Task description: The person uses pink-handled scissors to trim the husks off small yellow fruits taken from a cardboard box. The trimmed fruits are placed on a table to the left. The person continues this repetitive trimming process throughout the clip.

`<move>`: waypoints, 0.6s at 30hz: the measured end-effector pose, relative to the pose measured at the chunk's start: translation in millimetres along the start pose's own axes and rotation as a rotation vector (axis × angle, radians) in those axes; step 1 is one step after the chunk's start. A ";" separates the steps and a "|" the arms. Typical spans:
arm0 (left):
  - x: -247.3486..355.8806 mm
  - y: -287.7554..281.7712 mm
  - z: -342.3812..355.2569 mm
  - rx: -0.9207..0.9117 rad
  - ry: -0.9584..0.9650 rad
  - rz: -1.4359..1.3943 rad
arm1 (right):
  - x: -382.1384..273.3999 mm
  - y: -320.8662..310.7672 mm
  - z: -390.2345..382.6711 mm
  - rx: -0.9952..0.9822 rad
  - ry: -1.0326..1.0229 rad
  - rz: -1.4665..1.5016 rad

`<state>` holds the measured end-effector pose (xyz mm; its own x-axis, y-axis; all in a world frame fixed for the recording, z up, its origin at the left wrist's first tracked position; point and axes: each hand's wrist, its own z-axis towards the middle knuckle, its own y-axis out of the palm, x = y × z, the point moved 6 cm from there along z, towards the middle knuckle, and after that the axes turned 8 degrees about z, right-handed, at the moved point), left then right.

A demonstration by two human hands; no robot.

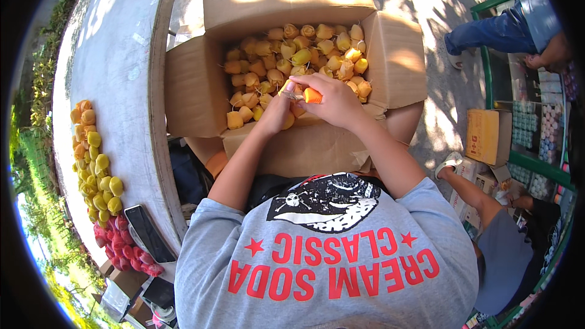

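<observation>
An open cardboard box rests in front of me at my lap, full of orange and yellow rosebud-shaped candles with thin pale wicks. Over its near side my two hands meet. My right hand is closed round small orange-handled scissors, whose metal blades point left. My left hand pinches a yellow-orange candle right by the blades. Fingers cover most of that candle, so whether the blades touch its wick I cannot tell.
On the long pale table at my left lie rows of yellow candles, red ones and a phone. To the right are a small cardboard box, green-framed shelves, a seated person and another person's jeans.
</observation>
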<state>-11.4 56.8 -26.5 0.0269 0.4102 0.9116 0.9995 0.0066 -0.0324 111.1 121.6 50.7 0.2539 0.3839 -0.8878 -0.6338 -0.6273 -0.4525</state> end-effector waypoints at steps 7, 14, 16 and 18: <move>14.3 -1.8 2.1 0.027 0.148 -0.061 | 13.5 -7.8 4.2 -0.020 0.075 0.000; 13.4 -2.1 0.9 0.030 0.028 -0.086 | 41.1 -19.3 0.4 0.171 0.310 0.142; 3.3 -8.2 3.8 0.058 -0.050 -0.227 | 48.4 -32.7 8.0 0.304 0.368 0.059; -5.3 -14.6 4.4 0.029 -0.177 -0.432 | 79.5 -42.1 14.7 0.377 0.240 -0.264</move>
<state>-26.2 58.6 -32.6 -0.3983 0.5135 0.7601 0.9171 0.2357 0.3214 147.3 188.5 0.4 0.5729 0.3022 -0.7619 -0.7336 -0.2256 -0.6411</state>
